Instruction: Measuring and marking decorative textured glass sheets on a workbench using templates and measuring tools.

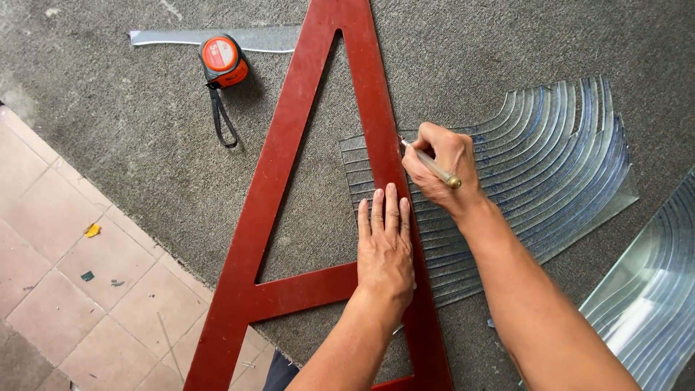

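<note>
Seen from the head camera, a person works over a sheet of ribbed, curved-pattern glass (507, 166) laid flat on a grey carpeted desk (130, 108). The left hand (385, 250) lies flat with its fingers stretched out and together, gripping nothing and pressing down on the right leg of a large red A-shaped wooden straightedge (289, 166) that crosses the left part of the glass. The right hand (443, 174) is closed around a slim glass cutter (433, 166) with a brass-coloured end, its tip set against the straightedge's right edge just above the left hand's fingertips.

The tip sits near the glass's upper edge, so by the look of it the scoring along the straightedge is at or near one end of its run. No finished score line can be made out in the ribbing, and the sheet looks whole along that edge.

An orange tape measure (224, 61) with a black wrist strap lies well apart at upper left, just beside a narrow glass strip (253, 38). A second ribbed pane (651, 289) rests at lower right. Tiled floor (65, 275) shows at lower left.
</note>
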